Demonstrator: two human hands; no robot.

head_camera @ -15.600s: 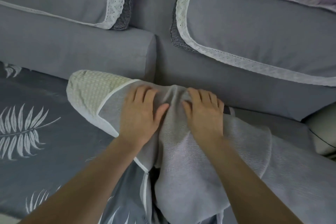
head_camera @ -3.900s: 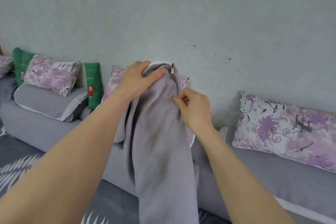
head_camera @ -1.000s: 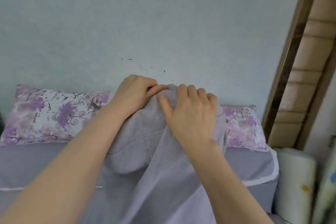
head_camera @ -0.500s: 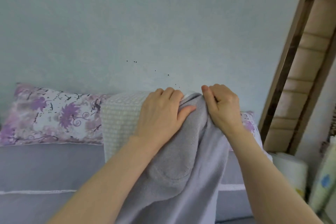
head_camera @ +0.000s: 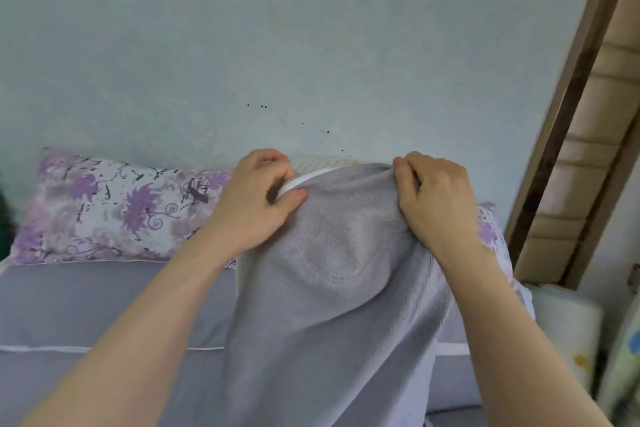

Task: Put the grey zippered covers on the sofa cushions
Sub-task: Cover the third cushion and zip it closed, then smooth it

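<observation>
We see the left hand (head_camera: 254, 204) and the right hand (head_camera: 433, 198) gripping the top edge of the grey cover (head_camera: 332, 288) over a cream cushion (head_camera: 322, 163), before a floral pillow (head_camera: 114, 208).

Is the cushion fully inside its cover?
Not fully. Cream top of the cushion shows above the grey cover, whose edge the left hand and right hand grip.

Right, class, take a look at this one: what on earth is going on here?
A person is fitting a grey knitted zippered cover over a cream waffle-textured cushion. The left hand pinches the cover's white-piped opening edge. The right hand has its grip on the cover's top corner. Only a strip of the cushion's top shows above the opening, and the cover's lower part hangs down. Behind is a grey fabric sofa with a purple floral pillow.
</observation>
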